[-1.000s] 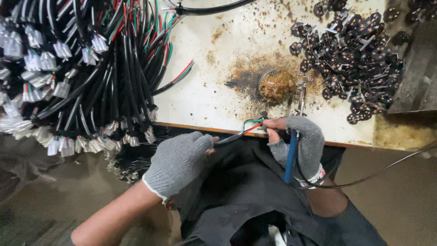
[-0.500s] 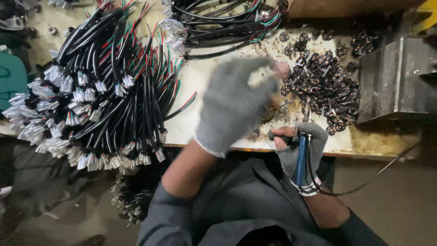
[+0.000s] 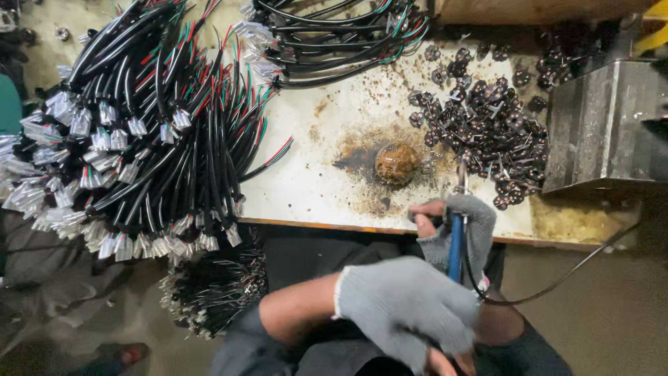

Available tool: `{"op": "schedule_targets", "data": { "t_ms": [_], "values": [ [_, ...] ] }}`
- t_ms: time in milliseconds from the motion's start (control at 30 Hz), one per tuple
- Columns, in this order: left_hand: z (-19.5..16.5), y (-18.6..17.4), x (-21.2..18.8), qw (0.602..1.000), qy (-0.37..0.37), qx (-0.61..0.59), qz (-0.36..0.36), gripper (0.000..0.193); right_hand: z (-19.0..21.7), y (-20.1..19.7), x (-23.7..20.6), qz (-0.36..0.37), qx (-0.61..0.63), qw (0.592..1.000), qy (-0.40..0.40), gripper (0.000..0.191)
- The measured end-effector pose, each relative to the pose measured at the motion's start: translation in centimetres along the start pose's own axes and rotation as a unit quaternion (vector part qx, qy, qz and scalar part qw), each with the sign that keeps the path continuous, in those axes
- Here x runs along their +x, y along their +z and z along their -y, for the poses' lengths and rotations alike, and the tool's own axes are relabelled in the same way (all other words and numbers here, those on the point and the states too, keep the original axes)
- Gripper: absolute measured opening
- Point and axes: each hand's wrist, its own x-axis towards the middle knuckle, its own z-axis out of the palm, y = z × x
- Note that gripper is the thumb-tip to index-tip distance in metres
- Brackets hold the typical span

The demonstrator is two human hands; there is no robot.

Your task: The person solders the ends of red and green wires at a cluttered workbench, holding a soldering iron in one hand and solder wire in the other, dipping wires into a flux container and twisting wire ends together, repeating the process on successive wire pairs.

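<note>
A heap of black cables point(image 3: 139, 139) with clear plug ends lies well to the left of both hands, some ends hanging over the worktop point(image 3: 313, 202) edge; a nudge could slide them to the floor. The left hand point(image 3: 407, 313), gloved in grey, sits low over the lap, curled inward; whether its grip closes on anything, I cannot tell, since the fingers are blurred and partly cut off. Just above and right of it, the right hand point(image 3: 456, 226) grasps a blue-handled soldering iron point(image 3: 456, 244), tip pointing up onto the worktop beside a brown crusted lump point(image 3: 396, 163). The iron's black cord point(image 3: 557, 278) loops past the left hand, so a snag could jerk the hot tip. Further right lie small dark parts point(image 3: 487, 132) and a grey metal box point(image 3: 605, 132).
</note>
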Motion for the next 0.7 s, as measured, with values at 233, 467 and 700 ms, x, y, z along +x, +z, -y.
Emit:
{"op": "schedule_targets", "data": {
  "t_ms": [233, 467, 700],
  "values": [
    [2.1, -2.8, -4.4, 0.852, -0.195, 0.402, -0.275, 0.015, -0.3, -4.3, 3.3, -0.052, -0.346, 0.936, -0.044, 0.047],
    [3.7, -1.9, -3.7, 0.81, -0.244, 0.423, -0.324, 0.025, 1.3, -2.3, 4.2, -0.012, -0.292, 0.954, -0.064, 0.042],
    [4.2, -1.8, -3.9, 0.829, -0.276, 0.393, -0.287, 0.021, 2.2, -0.5, -0.2, 0.127, -0.198, 0.97, 0.065, 0.024]
  ]
}}
